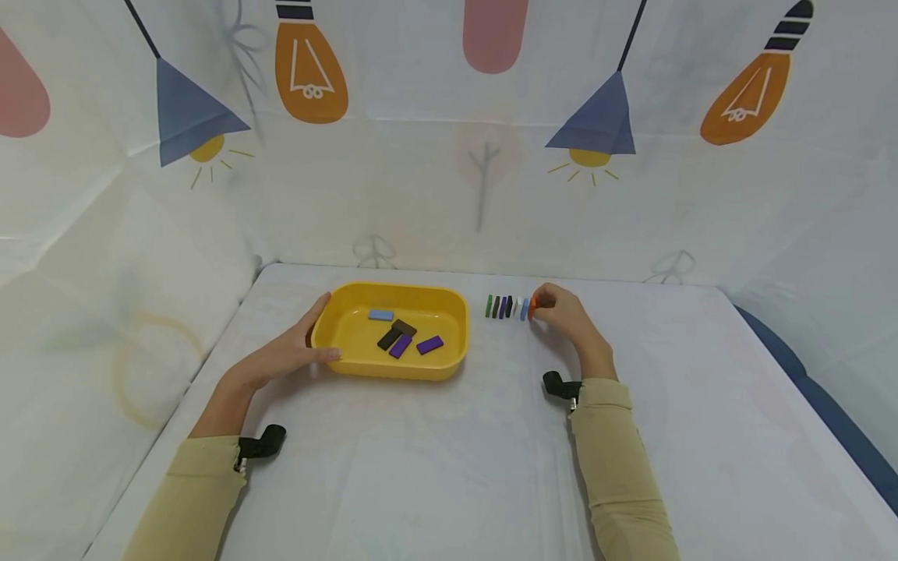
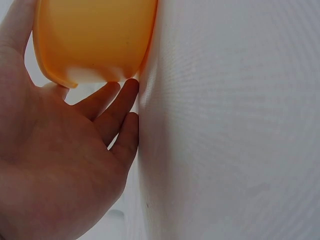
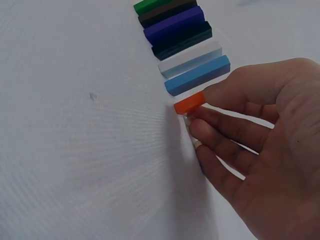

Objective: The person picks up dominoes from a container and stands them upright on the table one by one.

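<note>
My right hand [image 1: 564,313] pinches an orange domino-like block [image 3: 190,103] between thumb and fingers, on edge at the right end of a row. Beside it, a light blue block [image 3: 197,75] is the nearest in the row, followed by white [image 3: 190,58], black [image 3: 182,40], purple [image 3: 174,25], brown [image 3: 167,12] and green [image 3: 150,5] ones, spaced slightly apart. With my left hand [image 1: 284,354] I hold the left end of a yellow tray [image 1: 393,369], thumb at its front rim and fingers along the end wall.
Inside the tray lie a light blue block [image 1: 381,315], a brown one [image 1: 404,327], a black one [image 1: 388,338] and two purple ones [image 1: 429,344], flat and partly overlapping. White cloth covers the table [image 1: 421,467]. A patterned curtain [image 1: 421,179] stands behind it.
</note>
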The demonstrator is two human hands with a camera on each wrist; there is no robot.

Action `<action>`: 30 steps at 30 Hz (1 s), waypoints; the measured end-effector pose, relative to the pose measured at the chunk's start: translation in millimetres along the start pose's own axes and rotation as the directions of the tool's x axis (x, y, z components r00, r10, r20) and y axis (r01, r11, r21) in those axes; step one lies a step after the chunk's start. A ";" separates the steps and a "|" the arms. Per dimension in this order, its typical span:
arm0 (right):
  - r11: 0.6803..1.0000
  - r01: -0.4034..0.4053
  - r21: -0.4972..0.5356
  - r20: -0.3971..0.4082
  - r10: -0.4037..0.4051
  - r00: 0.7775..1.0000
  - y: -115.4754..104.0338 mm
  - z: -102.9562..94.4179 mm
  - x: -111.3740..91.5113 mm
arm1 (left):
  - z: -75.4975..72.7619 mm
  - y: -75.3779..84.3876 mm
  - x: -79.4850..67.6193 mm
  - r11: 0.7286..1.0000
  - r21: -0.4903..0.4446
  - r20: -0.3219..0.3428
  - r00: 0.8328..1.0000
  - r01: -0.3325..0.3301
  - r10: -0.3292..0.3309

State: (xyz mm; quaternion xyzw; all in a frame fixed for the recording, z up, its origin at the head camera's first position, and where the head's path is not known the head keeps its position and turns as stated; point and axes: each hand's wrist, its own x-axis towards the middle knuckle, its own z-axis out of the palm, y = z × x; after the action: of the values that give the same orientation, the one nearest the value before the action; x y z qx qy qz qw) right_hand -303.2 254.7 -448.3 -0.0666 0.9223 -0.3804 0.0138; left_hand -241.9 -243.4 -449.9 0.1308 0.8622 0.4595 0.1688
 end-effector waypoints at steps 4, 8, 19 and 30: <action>1.000 -0.006 -0.005 0.019 0.006 1.000 -2.3 -1.4 -2.4 | 0.0 1.7 -0.8 1.000 0.001 -0.001 1.000 0.000 0.000; 1.000 -0.002 -0.004 0.039 0.003 0.999 -4.6 -3.8 -4.0 | 0.0 2.8 -1.2 1.000 0.001 -0.001 1.000 -0.001 0.001; 0.999 -0.022 -0.038 0.056 0.024 0.998 -7.0 -8.8 -5.1 | 0.5 0.7 0.6 1.000 -0.001 -0.003 1.000 0.000 0.000; 0.997 0.018 -0.078 -0.001 -0.018 1.000 -13.5 -21.6 -6.6 | 0.5 1.7 -0.7 1.000 0.003 -0.001 1.000 0.002 -0.002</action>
State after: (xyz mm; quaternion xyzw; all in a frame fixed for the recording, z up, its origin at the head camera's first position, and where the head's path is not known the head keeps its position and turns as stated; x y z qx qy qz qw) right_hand -296.8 261.2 -423.6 -0.0752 0.9359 -0.3441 0.0071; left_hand -241.0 -242.3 -448.5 0.1298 0.8630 0.4582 0.1688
